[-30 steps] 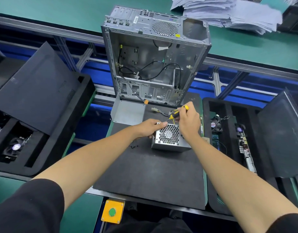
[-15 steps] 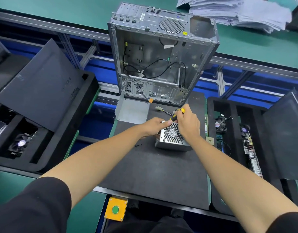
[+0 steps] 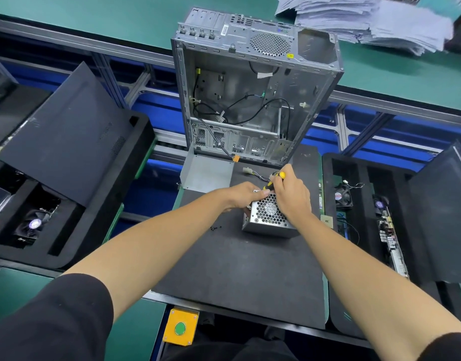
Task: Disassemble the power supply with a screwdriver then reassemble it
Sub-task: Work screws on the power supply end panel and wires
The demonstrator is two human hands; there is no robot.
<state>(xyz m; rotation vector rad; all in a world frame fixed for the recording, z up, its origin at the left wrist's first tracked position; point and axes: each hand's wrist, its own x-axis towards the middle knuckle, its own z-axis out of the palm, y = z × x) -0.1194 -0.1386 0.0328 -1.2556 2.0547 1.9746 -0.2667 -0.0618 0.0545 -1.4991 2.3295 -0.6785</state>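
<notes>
A small silver power supply (image 3: 266, 220) with a honeycomb fan grille lies on the black mat (image 3: 239, 267). My left hand (image 3: 243, 195) grips its far left corner. My right hand (image 3: 290, 192) holds a yellow and black screwdriver (image 3: 275, 179), tip down at the unit's far top edge beside my left fingers. The tip itself is hidden. The supply's wires and a white connector (image 3: 247, 170) trail away behind the hands. A few small black screws (image 3: 215, 228) lie on the mat left of the unit.
An open metal computer case (image 3: 252, 100) stands upright behind the mat, a grey panel (image 3: 207, 174) at its foot. Black foam trays hold fans (image 3: 342, 198) and a circuit board (image 3: 388, 230) on the right and a fan (image 3: 35, 224) on the left. A yellow button box (image 3: 180, 328) sits at the near edge.
The view shifted slightly. Both hands stay on the power supply, and the screwdriver in my right hand has turned a little in place.
</notes>
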